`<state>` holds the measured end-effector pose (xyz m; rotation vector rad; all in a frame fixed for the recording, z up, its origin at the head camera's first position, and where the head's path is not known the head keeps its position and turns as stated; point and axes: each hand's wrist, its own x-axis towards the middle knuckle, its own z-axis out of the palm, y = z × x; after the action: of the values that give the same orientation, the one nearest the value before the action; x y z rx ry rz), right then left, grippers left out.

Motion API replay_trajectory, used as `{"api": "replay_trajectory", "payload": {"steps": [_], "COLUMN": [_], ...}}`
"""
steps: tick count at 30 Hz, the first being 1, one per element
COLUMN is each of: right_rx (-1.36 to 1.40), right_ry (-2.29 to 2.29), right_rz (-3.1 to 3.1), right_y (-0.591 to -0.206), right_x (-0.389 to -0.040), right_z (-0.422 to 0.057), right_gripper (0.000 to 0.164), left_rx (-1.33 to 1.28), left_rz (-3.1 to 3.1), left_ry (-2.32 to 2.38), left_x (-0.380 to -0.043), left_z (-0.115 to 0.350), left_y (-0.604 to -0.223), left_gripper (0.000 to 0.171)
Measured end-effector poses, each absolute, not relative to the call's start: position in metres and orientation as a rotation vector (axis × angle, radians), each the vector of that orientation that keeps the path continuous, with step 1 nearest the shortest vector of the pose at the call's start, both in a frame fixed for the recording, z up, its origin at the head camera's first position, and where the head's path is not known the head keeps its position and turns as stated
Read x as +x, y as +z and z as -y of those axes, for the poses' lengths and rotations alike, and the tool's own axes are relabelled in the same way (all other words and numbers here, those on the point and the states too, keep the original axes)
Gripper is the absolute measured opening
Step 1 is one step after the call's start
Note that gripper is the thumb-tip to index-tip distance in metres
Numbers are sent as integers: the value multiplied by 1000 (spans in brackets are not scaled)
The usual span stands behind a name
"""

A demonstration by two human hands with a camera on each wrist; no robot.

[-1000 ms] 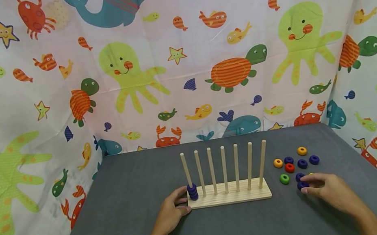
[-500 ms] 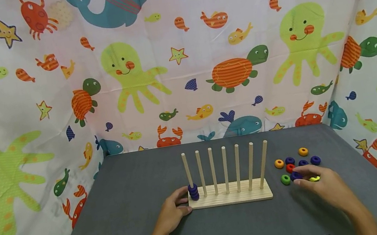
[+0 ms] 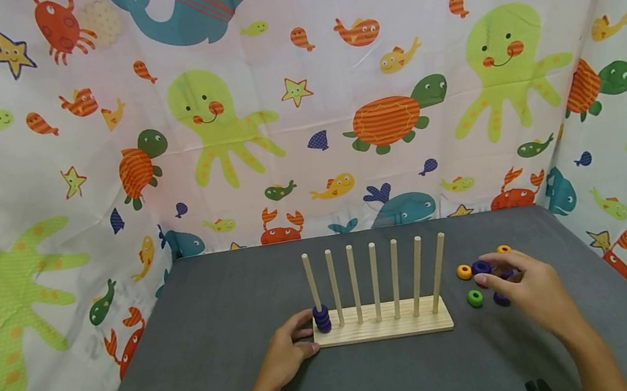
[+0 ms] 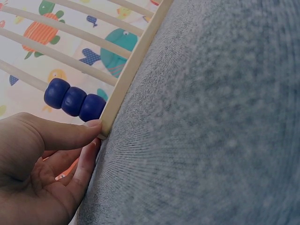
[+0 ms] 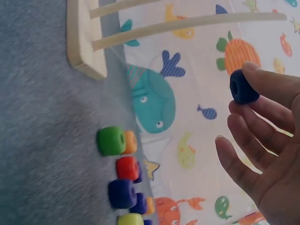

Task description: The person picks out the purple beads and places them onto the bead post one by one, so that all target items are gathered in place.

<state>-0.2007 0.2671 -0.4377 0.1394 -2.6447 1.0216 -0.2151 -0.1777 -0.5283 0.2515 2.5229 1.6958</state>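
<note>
Now the right hand (image 3: 535,294) pinches a blue bead (image 5: 243,88) and has lifted it well clear of the table (image 3: 214,307); probably it is therefore free to be carried. The left hand (image 3: 284,350) grips one end of the wooden base (image 3: 381,330), whose leftmost peg (image 3: 311,281) bears three blue beads (image 4: 74,101). Farther right lie the green bead (image 3: 474,298), red bead (image 5: 126,168) and others.

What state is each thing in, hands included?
Left hand, gripping the wooden stand
Right hand, pinching a blue bead
Blue bead, lifted off the table
Wooden stand, upright
Stacked beads, on the leftmost peg
Other pegs, bare
Green bead, loose on the table
Red bead, also loose
</note>
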Motion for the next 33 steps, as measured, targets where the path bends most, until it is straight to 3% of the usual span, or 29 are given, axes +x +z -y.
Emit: {"api": "replay_trajectory", "payload": {"steps": [10,33], "right_rx": [237,506], "right_ry": [985,969], "right_rz": [2433,2245], "right_y": [-417,-360], "right_x": [-205,-205], "right_z": [-254,-210], "right_gripper": [37,42], "left_rx": [266,252], "left_rz": [-2517,-2503], "left_ry": [1713,1728], "left_x": [-215,-213], "left_z": [179,178], "left_y": [-528,-526], "left_gripper": [66,67]}}
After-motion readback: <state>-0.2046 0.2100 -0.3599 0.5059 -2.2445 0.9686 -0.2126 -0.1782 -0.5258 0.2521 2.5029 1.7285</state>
